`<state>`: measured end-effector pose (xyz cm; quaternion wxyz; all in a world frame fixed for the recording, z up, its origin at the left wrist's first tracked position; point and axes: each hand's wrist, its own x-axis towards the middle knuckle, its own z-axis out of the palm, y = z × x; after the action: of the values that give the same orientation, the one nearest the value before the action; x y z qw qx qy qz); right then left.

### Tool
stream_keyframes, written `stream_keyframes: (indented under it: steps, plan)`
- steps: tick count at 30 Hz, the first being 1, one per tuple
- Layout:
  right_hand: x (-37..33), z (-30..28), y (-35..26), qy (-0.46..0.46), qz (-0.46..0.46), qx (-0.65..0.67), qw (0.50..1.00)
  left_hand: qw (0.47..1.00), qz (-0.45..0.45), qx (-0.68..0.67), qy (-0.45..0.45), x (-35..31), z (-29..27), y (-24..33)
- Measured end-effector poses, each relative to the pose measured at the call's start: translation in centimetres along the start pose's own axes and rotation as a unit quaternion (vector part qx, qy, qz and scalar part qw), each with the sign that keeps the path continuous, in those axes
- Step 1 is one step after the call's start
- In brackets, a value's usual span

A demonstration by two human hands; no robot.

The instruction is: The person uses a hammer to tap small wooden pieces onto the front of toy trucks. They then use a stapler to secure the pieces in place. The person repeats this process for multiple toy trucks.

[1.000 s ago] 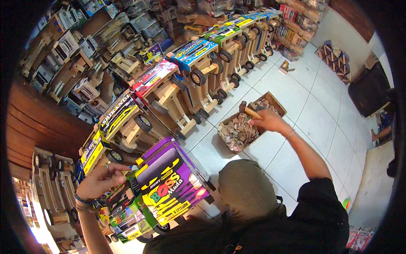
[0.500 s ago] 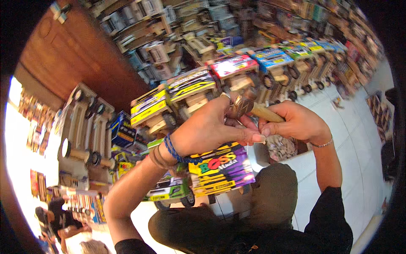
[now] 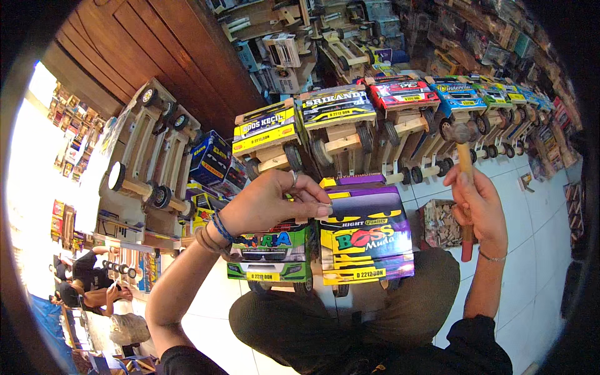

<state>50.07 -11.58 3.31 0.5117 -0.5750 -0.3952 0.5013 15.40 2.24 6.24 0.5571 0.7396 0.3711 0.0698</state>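
Note:
My left hand (image 3: pixel 265 203) is held at the upper left corner of a purple and yellow toy truck (image 3: pixel 369 215). Its thumb and fingertips are pinched together, and whatever lies between them is too small to make out. Upright in my right hand (image 3: pixel 481 209) is a hammer (image 3: pixel 464 159) with a metal head, wooden handle and red lower end; it is raised to the right of the truck. The purple truck stands in front of my knees, its printed front facing me. Partly behind my left wrist, a green toy truck (image 3: pixel 269 253) stands beside it.
Several wooden toy trucks (image 3: pixel 337 106) stand in a curved row ahead. A box of small wooden pieces (image 3: pixel 440 228) is on the tiled floor (image 3: pixel 531 237) near my right hand. At left, a large toy truck (image 3: pixel 134 159) shows its wheels. A person (image 3: pixel 94 275) sits far left.
My hands have moved apart. The right hand now holds the hammer upright, away to the right; the left has come down to the purple truck's upper corner. The view has shifted.

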Motion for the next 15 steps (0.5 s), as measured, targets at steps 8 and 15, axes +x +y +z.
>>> stream_keyframes:
  steps: [8, 15]
  plan:
    - [-1.9, -1.2, 3.2, 0.209, -0.091, -0.006, 0.974, 0.988, 0.067, 0.134, -0.042, 1.2, -0.2, -1.1]
    - [-1.7, -0.8, 0.6, 0.288, -0.234, 0.046, 0.928, 0.987, 0.07, 0.132, -0.064, 1.5, -0.4, -2.0]
